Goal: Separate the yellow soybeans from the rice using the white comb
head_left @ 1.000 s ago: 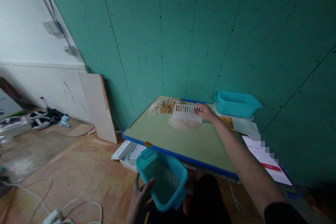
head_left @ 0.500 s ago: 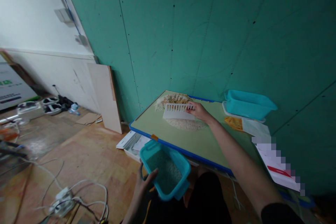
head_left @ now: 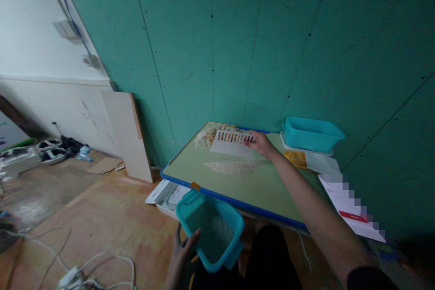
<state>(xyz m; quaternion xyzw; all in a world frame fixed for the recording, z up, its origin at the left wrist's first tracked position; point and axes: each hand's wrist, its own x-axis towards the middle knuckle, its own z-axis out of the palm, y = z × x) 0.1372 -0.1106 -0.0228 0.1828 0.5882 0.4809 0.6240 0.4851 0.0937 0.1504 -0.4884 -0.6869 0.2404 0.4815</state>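
My right hand (head_left: 261, 144) is closed on the right end of a white plastic plate (head_left: 229, 147) with a row of slots, held tilted over the table (head_left: 282, 186). Behind the plate lies a heap of pale grain (head_left: 204, 139) mixed with yellow kernels, partly hidden by it. On the near side, a strip of pale grain (head_left: 234, 167) is spread across the tabletop. My left hand (head_left: 183, 249) grips the left side of a turquoise plastic bin (head_left: 238, 231) just below the table's front edge. Pale grain covers the bin's bottom.
A second turquoise bin (head_left: 311, 135) stands at the table's back right, beside a yellow and white packet (head_left: 314, 161) and a printed sheet (head_left: 350, 210). A green wall (head_left: 204, 45) borders the table. White cables (head_left: 112, 258) lie on the floor at left.
The white plate has drawn back from the near grain, and a gap of bare tabletop shows between them. The view has shifted slightly; my left hand keeps its hold on the bin.
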